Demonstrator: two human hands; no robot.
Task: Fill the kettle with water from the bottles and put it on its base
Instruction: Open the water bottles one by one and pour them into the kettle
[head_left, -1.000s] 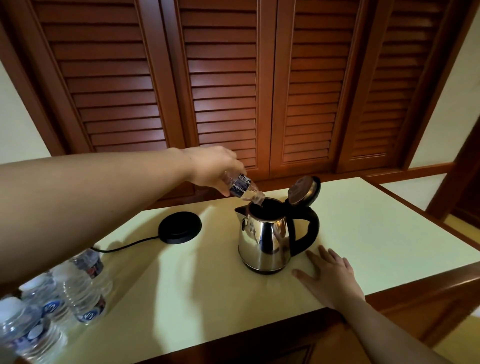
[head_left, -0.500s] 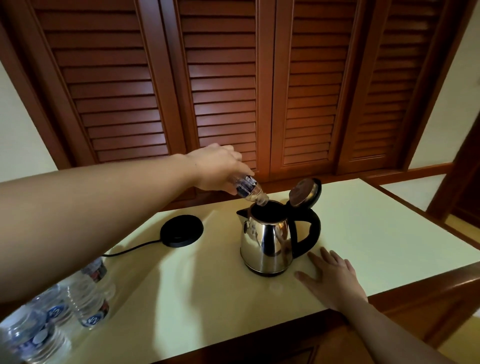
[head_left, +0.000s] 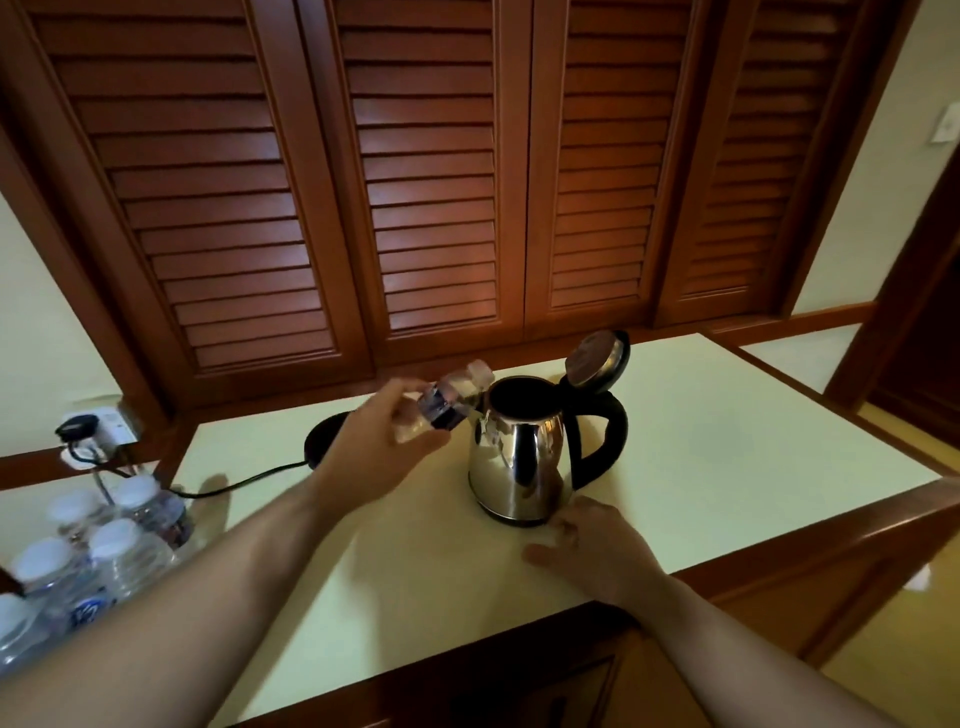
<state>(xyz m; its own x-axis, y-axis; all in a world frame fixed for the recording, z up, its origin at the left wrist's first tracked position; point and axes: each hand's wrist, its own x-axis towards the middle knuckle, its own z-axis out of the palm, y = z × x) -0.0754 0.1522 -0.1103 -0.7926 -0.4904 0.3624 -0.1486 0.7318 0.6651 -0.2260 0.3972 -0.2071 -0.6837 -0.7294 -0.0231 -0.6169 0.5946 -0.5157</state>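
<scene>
The left hand (head_left: 379, 447), gripping the bottle (head_left: 447, 402), has tipped it back beside the open kettle (head_left: 519, 447) on the desk (head_left: 727, 441); pouring looks finished. The right hand (head_left: 597, 551) rests open nearby.

Louvered wooden doors (head_left: 426, 182) stand behind the pale countertop (head_left: 727, 441).

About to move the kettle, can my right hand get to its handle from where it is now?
Probably yes. The right hand rests on the table just in front of the kettle, and the black handle faces the right with nothing between them.
</scene>
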